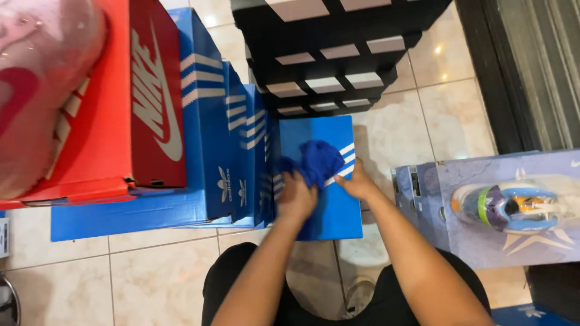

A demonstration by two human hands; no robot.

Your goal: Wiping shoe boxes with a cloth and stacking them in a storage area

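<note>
Blue box: white stripes, under both hands.
Left hand: fingers closed on blue cloth.
Right hand: fingers flat on lid.
Red box: stacked at left.

Crumpled blue cloth lies on a blue shoebox lid (white-striped).

Under my hands lies a blue striped box. Left, more blue boxes carry a red box. Black boxes ahead; a pale purple box right.
</note>
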